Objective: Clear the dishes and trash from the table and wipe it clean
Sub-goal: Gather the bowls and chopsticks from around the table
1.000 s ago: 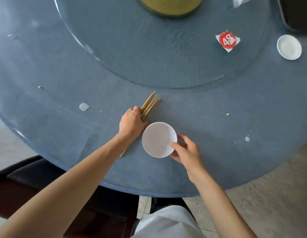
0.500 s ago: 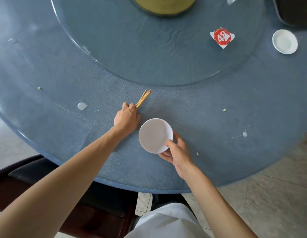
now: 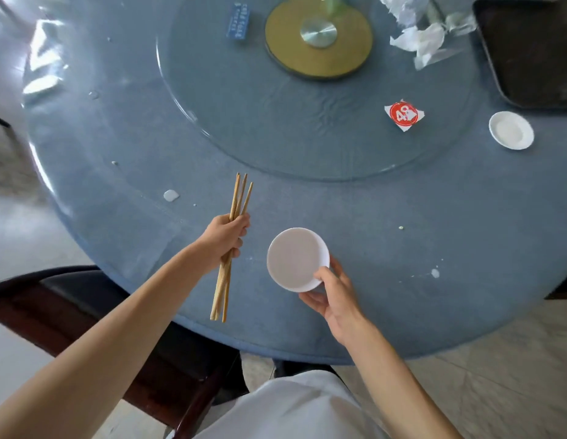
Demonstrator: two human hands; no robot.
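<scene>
My left hand [image 3: 224, 239] is closed around a bundle of wooden chopsticks [image 3: 239, 198], held above the round blue table [image 3: 402, 305] with their tips pointing away from me. My right hand [image 3: 331, 294] grips the near rim of an empty white bowl [image 3: 295, 258], lifted just over the table's near side. A small white saucer [image 3: 511, 130] rests at the right. A torn red-and-white wrapper [image 3: 404, 114] lies on the glass turntable [image 3: 244, 128]. Crumpled white tissues [image 3: 421, 39] lie at the far right of the turntable.
A dark tray [image 3: 529, 55] sits at the far right corner. A blue packet [image 3: 238, 20] lies beside the gold hub [image 3: 318, 36]. White spills [image 3: 170, 195] and crumbs [image 3: 435, 273] dot the cloth. A dark wooden chair [image 3: 70, 299] stands under the table's left near edge.
My left hand has gathered the chopsticks off the table and raised them. The bowl has lifted slightly in my right hand. The view has pulled back, showing more of the table.
</scene>
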